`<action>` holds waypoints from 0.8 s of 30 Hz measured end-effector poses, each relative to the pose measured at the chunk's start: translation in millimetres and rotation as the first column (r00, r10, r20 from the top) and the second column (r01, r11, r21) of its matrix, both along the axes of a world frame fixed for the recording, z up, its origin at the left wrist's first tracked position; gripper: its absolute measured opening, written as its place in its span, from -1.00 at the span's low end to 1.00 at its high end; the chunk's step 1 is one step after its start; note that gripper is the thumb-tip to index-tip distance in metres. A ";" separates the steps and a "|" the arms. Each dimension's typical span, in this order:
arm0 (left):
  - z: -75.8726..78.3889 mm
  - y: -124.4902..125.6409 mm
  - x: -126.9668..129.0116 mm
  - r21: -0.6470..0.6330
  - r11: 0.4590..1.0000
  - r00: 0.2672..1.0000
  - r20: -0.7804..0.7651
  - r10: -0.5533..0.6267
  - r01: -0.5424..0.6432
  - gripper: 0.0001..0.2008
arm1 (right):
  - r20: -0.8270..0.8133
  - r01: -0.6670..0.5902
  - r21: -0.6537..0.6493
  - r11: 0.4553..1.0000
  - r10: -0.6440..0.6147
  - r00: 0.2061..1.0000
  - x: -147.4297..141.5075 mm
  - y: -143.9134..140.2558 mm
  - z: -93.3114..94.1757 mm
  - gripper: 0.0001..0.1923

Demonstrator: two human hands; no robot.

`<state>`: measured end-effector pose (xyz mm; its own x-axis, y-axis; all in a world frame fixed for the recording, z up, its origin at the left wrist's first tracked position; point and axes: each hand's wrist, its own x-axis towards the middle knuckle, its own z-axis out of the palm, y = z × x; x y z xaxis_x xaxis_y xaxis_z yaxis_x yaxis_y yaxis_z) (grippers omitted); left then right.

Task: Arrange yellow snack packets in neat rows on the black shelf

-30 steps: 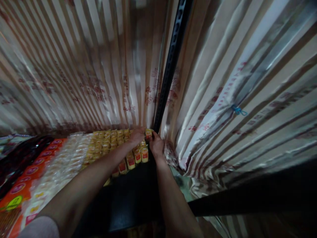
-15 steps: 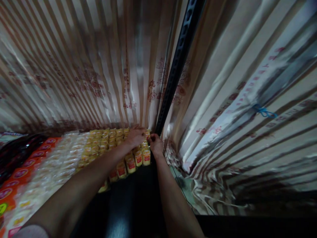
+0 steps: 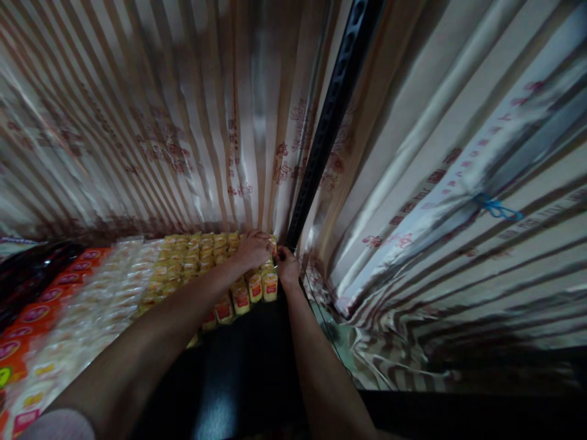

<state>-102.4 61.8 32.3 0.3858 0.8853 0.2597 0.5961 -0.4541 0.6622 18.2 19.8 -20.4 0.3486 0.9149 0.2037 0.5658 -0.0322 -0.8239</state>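
Note:
Both my arms reach forward to the far right corner of a dark shelf (image 3: 247,373). My left hand (image 3: 251,249) lies palm down on the back rows of small yellow packets with red labels (image 3: 197,263). My right hand (image 3: 288,267) is curled at the right end of those rows, beside the black perforated upright (image 3: 331,122), fingers against one yellow packet (image 3: 273,244); whether it grips the packet is hard to tell. Two front packets (image 3: 262,286) stand upright just under my hands.
Tall bundles of long pale packets with red print (image 3: 192,122) stand behind the shelf and lean at the right (image 3: 458,183), one tied with blue string (image 3: 498,208). Clear packets (image 3: 105,293), orange packs (image 3: 27,318) and dark packs (image 3: 27,269) lie to the left.
The yellow packet between my hands has gone down into the back corner of the rows, and both hands now press close there. The view has tilted slightly.

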 end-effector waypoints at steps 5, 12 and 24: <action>7.7 -8.0 1.1 0.099 0.995 0.986 -0.165 0.009 0.008 -0.79 | -0.044 0.009 0.037 0.999 -0.007 0.999 0.1 -1.3 -3.1 -0.71; 33.1 -38.2 3.4 0.190 0.981 0.975 -0.222 -0.008 0.051 -0.76 | 0.031 0.053 0.082 0.995 -0.056 0.998 4.5 -18.6 10.0 -0.57; 48.8 -169.0 4.7 0.093 0.995 0.996 0.077 -0.051 0.043 -0.65 | 0.013 -0.033 0.072 0.997 0.032 0.999 -20.3 -123.8 59.3 -0.64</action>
<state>-97.7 -107.1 81.1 0.4013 0.8377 0.3704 0.5198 -0.5412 0.6610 -2.1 -104.1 39.0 0.3161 0.9085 0.2732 0.5753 0.0454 -0.8167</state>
